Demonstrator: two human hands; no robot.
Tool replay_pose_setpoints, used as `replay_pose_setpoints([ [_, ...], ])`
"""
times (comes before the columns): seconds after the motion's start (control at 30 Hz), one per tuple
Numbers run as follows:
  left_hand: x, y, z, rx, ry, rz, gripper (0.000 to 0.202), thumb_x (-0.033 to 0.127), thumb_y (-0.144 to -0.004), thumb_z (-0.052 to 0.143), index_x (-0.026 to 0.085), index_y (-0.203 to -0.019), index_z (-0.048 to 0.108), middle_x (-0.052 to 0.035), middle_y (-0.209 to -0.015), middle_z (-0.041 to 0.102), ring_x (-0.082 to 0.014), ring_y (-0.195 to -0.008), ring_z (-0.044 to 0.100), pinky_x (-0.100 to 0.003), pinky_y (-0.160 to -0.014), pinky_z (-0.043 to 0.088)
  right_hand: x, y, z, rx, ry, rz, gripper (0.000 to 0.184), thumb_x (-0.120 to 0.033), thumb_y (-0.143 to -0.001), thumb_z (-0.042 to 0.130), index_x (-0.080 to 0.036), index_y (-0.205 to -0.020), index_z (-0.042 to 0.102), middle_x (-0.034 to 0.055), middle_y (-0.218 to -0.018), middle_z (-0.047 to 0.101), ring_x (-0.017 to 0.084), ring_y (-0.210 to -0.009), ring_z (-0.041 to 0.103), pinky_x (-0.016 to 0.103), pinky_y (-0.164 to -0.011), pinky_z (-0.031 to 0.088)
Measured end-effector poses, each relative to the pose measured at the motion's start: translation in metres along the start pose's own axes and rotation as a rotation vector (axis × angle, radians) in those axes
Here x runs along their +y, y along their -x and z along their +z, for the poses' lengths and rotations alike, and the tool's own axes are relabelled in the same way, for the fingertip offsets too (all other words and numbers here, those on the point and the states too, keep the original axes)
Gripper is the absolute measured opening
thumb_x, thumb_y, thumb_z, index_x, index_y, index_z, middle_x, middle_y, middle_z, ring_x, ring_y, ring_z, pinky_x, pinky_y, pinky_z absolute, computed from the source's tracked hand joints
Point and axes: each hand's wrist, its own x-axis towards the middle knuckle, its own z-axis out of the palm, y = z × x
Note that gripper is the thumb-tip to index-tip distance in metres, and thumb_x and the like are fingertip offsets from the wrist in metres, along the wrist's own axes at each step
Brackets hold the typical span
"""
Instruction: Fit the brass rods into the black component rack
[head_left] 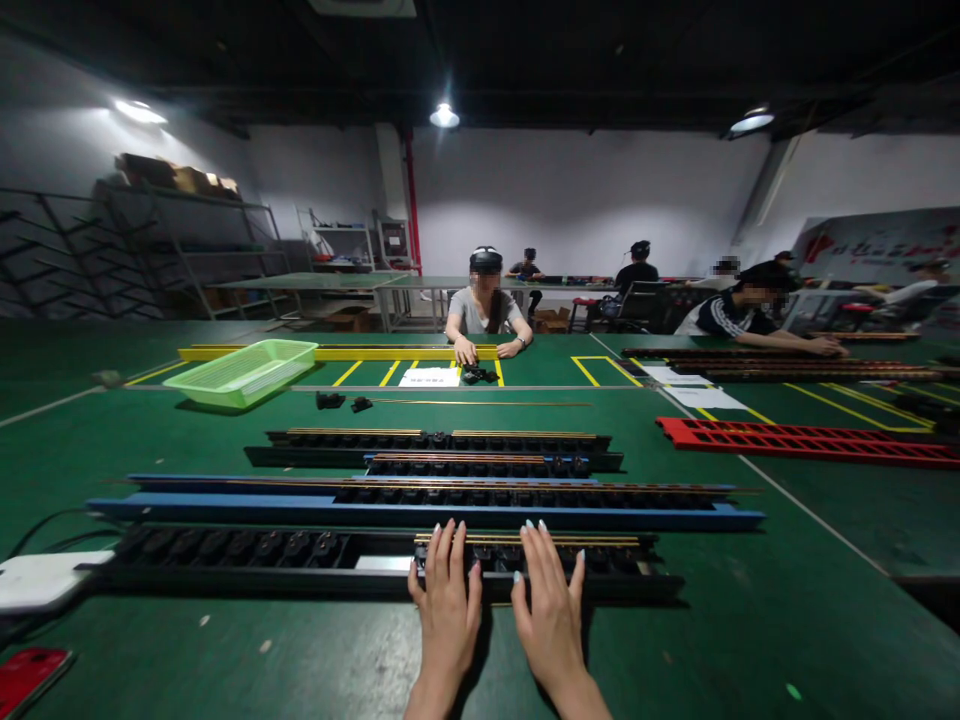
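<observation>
Both of my hands rest over the nearest long black channel (270, 580), fingers pointing away from me. My left hand (448, 590) lies near the channel's middle, fingers stretched out over the black blocks and thin brass rods (592, 541). To its right, my right hand (550, 600) is likewise spread, its fingertips at the same rods. Neither hand has its fingers wrapped round anything. Several black blocks (240, 546) sit in a row in the channel's left half, and a pale bare stretch (386, 563) lies between them and my left hand.
Beyond stand blue channels (225, 503) and another dark channel (300, 456) with brass rods. A green basket (244, 375), a yellow rail (375, 353) and a red slotted rail (810, 440) lie farther off. A person (486, 310) sits opposite. A white box (52, 582) and red phone (30, 682) lie left.
</observation>
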Motion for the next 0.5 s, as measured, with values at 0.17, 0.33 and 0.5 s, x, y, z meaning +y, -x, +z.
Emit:
replay_pose_setpoints([
  [0.17,0.0004,-0.0003,-0.0021,-0.004,0.006,0.006,0.05,0.022,-0.094,0.035,0.025,-0.144,0.031,-0.0079,-0.143,0.047,-0.0197,-0.136,0.035,-0.046,-0.11,0.018,0.0002,0.0005,-0.0028,-0.045,0.009,0.004,0.059,-0.018,-0.09,0.035,-0.02,-0.148,0.023,0.0074,-0.145,0.044,0.02,-0.136,0.036,0.054,-0.114,-0.001],
  [0.33,0.0006,-0.0011,-0.0028,-0.006,0.002,0.008,0.053,0.023,-0.093,0.036,0.026,-0.146,0.026,-0.0088,-0.143,0.046,-0.021,-0.135,0.036,-0.047,-0.11,0.018,-0.0001,0.0011,-0.0036,-0.058,0.012,0.003,0.06,-0.017,-0.091,0.032,-0.021,-0.149,0.019,0.0086,-0.144,0.044,0.021,-0.136,0.037,0.057,-0.113,0.002],
  [0.5,0.0048,-0.0029,-0.0081,0.0,-0.007,0.012,0.058,0.025,-0.094,0.036,0.027,-0.148,0.017,-0.0088,-0.144,0.046,-0.0214,-0.135,0.037,-0.049,-0.111,0.016,-0.0013,0.0011,-0.0024,-0.049,0.0,0.018,0.061,-0.018,-0.092,0.031,-0.023,-0.15,0.015,0.009,-0.145,0.044,0.023,-0.135,0.037,0.061,-0.112,0.005],
])
